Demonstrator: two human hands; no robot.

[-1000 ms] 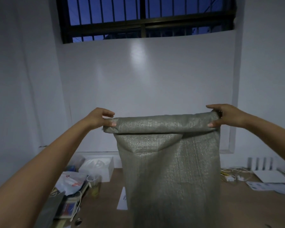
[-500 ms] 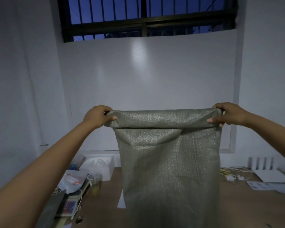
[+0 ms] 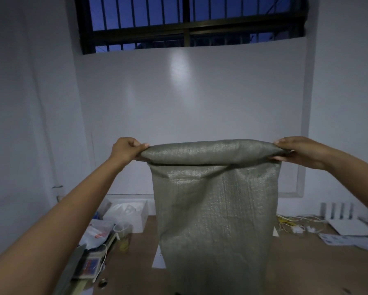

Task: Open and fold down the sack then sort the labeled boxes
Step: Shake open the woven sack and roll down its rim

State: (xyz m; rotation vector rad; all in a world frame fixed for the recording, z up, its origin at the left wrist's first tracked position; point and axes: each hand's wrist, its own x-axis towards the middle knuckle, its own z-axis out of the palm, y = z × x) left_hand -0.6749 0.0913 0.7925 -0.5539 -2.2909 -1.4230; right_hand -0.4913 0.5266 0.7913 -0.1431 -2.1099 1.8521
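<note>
Slippage is the main risk at this stage. The sack (image 3: 215,209) hangs upright over the middle of the worktop (image 3: 295,262), held only by its rolled-down rim (image 3: 210,152), with the left hand (image 3: 126,149) pinching the left end of the roll and the right hand (image 3: 300,151) curled around the right end. The woven fabric looks slick, so if either grip loosens, the roll would likely unwind and that corner drop. Uneven turning by the two hands could leave the cuff skewed and the mouth unwilling to stay open. The sack's lower end is out of view, so I cannot tell whether it rests on the worktop; a swinging bottom might sweep nearby clutter.

That clutter sits mostly on the near left: a small device with a red and blue label (image 3: 91,265), then a plastic cup (image 3: 122,228) and a crumpled bag (image 3: 98,231), and behind them an open white box (image 3: 134,211). On the right lie papers (image 3: 344,239) and a tangle of cables (image 3: 293,224). No labeled boxes are identifiable. Beyond stands a plain white wall (image 3: 191,103), topped by a barred window (image 3: 189,20) showing dark blue sky.
</note>
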